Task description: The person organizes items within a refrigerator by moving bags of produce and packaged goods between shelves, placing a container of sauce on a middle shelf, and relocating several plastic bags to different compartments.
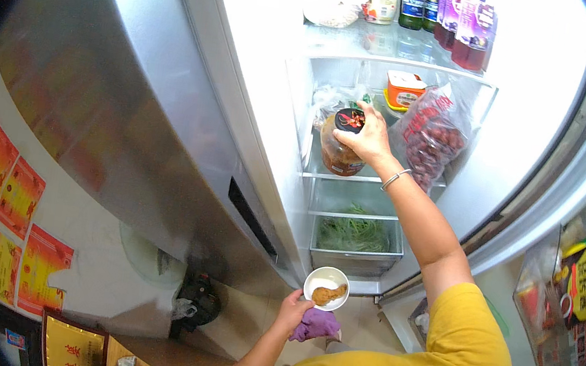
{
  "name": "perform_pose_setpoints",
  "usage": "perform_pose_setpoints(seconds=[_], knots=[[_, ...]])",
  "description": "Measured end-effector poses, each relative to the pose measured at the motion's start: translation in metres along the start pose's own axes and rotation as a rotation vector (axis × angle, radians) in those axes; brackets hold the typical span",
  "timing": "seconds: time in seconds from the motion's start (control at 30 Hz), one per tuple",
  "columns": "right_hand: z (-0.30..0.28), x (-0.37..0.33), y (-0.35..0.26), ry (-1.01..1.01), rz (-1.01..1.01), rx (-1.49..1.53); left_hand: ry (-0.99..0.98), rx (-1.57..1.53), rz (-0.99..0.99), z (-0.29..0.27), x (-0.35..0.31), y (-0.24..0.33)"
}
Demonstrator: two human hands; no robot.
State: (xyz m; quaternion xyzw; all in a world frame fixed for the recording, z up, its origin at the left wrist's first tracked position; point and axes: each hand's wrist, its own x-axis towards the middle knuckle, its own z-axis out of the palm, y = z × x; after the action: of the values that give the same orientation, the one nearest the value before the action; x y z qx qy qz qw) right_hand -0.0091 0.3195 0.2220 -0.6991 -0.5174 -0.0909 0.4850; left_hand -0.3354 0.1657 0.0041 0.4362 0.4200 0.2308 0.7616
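My right hand (pixel 370 135) reaches into the refrigerator, its fingers closed round the top of a glass jar (pixel 342 158). The jar has a black lid with a red pattern and brown contents, and it stands on the middle shelf. Lower down, my left hand (pixel 291 310) grips the rim of a white bowl (pixel 311 282), tilted toward me. A lump of brown food (pixel 327 295) lies in the bowl. Just under the bowl hangs a purple cloth (pixel 316 325); whether my left hand holds it too I cannot tell.
Beside the jar are a bag of dark red fruit (pixel 435 143) and an orange tub (pixel 404 88). Several bottles (pixel 472 33) stand on the shelf above. A drawer of greens (pixel 353 233) sits below. The open fridge door (pixel 557 237) with filled racks is at right.
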Motion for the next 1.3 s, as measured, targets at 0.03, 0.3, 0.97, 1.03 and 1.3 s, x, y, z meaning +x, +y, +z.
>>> perform_pose_setpoints(seconds=[0.03, 0.3, 0.97, 1.03, 1.3], knots=[[0.008, 0.007, 0.004, 0.003, -0.015, -0.022, 0.021, 0.008, -0.007, 0.002, 0.005, 0.004], [0.053, 0.029, 0.021, -0.129, 0.121, -0.073, 0.072, 0.044, 0.014, 0.009, 0.027, 0.026], [-0.015, -0.097, 0.045, -0.292, 0.172, 0.335, -0.019, 0.084, 0.037, 0.015, 0.042, 0.076], [-0.034, -0.152, 0.053, -0.616, 0.448, 0.431, -0.028, 0.032, 0.056, 0.017, 0.045, 0.074], [-0.051, -0.233, 0.028, -0.806, 0.814, 0.92, -0.087, 0.163, 0.088, 0.046, 0.059, 0.099]])
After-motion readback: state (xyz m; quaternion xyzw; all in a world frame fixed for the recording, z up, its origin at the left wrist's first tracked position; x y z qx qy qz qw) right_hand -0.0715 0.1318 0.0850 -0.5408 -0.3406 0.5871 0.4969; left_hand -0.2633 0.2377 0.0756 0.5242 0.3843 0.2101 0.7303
